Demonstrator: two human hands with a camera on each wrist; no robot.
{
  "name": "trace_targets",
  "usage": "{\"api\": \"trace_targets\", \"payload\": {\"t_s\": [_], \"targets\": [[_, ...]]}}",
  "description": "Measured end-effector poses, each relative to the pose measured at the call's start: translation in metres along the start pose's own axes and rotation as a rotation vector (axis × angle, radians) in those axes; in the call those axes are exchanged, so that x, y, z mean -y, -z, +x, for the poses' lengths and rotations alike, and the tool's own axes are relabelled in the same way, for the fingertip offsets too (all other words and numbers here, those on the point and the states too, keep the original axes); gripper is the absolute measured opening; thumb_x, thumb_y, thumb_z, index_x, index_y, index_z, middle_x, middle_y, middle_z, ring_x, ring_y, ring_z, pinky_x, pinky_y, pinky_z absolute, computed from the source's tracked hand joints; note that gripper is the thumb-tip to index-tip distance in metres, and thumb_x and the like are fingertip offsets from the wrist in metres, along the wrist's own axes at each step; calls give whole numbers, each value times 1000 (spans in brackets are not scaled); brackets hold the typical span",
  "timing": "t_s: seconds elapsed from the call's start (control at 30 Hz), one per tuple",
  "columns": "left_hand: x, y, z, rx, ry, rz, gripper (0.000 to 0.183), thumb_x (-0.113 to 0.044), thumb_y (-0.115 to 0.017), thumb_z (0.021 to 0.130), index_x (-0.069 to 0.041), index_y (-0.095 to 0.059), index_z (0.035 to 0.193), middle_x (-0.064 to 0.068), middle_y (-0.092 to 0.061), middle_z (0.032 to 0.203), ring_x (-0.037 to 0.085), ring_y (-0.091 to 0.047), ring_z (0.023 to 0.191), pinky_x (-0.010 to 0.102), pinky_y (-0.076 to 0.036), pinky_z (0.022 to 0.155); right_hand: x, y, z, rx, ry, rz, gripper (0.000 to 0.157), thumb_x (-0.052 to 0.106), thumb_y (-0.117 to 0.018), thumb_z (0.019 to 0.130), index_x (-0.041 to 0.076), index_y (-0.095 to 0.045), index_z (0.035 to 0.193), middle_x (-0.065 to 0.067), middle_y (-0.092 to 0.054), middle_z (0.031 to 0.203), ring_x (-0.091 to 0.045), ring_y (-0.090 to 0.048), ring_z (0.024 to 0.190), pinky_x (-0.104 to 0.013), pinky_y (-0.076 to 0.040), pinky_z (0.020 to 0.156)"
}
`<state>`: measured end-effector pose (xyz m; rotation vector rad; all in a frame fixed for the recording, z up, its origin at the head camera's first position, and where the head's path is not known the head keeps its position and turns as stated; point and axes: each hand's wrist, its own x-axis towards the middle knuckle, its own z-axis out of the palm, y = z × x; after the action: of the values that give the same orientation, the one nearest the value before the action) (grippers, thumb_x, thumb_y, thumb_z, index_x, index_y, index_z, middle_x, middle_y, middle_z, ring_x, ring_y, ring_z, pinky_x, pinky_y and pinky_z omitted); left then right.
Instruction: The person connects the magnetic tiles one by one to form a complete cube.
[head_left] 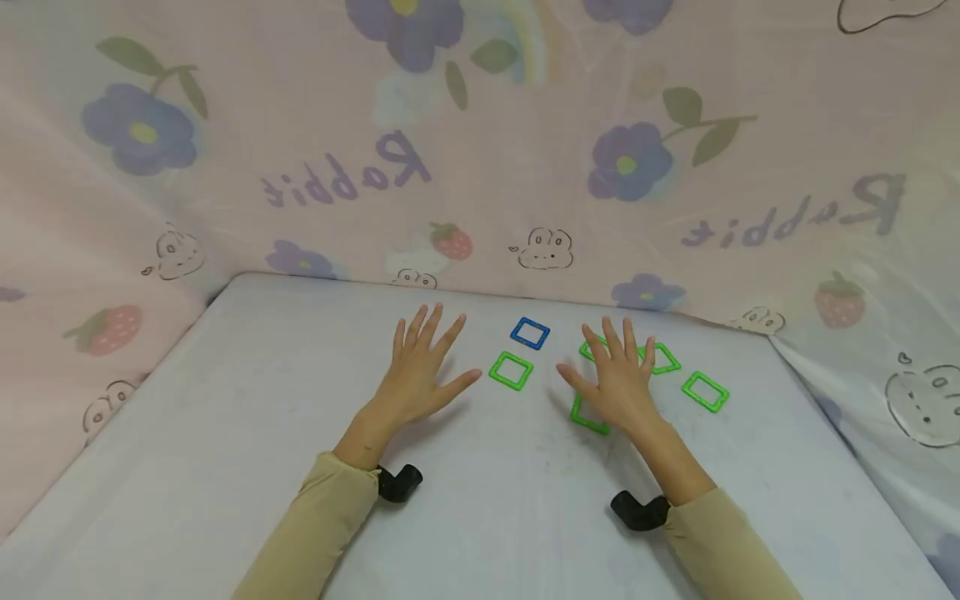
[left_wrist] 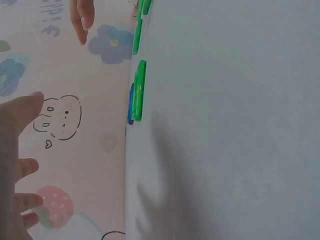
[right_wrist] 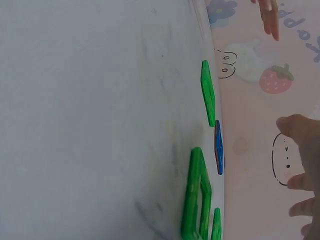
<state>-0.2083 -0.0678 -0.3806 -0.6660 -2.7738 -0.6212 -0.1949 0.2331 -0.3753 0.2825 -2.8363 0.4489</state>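
Note:
Both bare hands are held up over the white table, fingers straight and spread, holding nothing. My left hand is left of a green square frame, its thumb pointing towards it. Behind that piece lies a blue square frame. My right hand is above several green frames and partly hides them. One green frame shows below its palm, another beyond its fingers. In the right wrist view the green frame and blue frame lie flat, with the hand raised off to the side.
One more green frame lies to the right of the right hand. The white tabletop meets a hanging printed cloth at the back and sides. Black curved pieces stick out at both wrists by the sleeves.

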Motion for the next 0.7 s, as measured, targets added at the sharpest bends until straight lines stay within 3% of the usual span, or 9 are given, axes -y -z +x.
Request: {"api": "trace_targets", "payload": {"t_s": [0.2, 0.43, 0.7], "targets": [[-3, -9, 10, -3, -84, -45, 74, -48, -58, 91, -10, -33, 149, 17, -22, 157, 33, -12, 147, 50, -7, 118, -1, -1, -8, 48, -10, -13, 66, 45, -64, 88, 3, -49, 137, -26, -30, 151, -46, -11, 143, -70, 0, 107], [-11, -22, 19, -6, -125, -137, 64, -34, -69, 87, -5, -47, 139, 17, -43, 144, 32, -34, 137, 46, -27, 114, -5, 0, -17, 121, 29, 37, 63, 35, -68, 87, -1, -49, 136, -28, -37, 146, -49, -23, 138, -69, -13, 105], [-15, -30, 32, 44, -109, -111, 58, -32, -71, 86, -6, -52, 134, 12, -50, 136, 28, -43, 130, 39, -35, 110, -10, 1, -23, 171, 47, 66, 65, 32, -71, 86, -5, -49, 134, -31, -44, 139, -50, -34, 131, -68, -27, 101]]}}
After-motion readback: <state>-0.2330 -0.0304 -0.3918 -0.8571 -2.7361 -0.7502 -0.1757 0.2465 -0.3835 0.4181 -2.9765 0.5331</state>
